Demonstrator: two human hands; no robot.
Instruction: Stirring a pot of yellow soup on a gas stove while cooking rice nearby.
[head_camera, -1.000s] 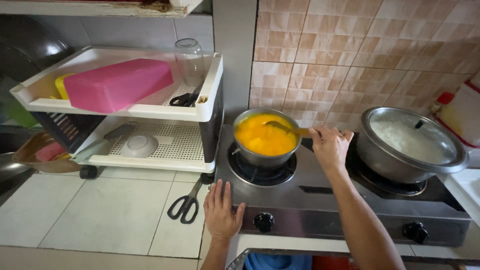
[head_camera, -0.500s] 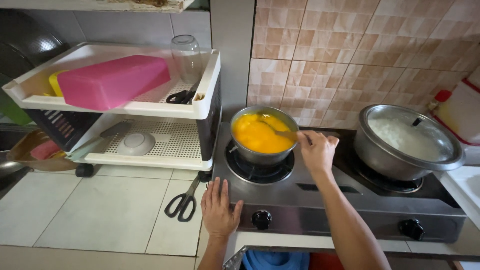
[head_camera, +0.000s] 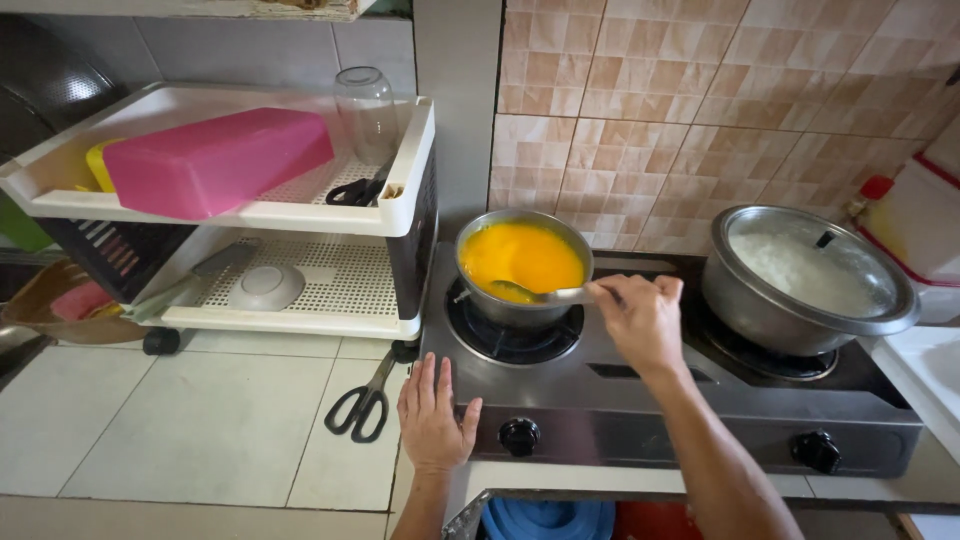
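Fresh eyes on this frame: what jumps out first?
The small pot of bright orange liquid on the stove's left burner, where the right hand holds a metal spoon dipping into it. Next, the big pink container on the top tier of the white rack at left. The left hand rests flat at the stove's front edge, near black scissors.

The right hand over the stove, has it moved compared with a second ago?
Yes. The right hand, holding the spoon, has shifted left toward the small pot of yellow liquid, away from the lidded pot.
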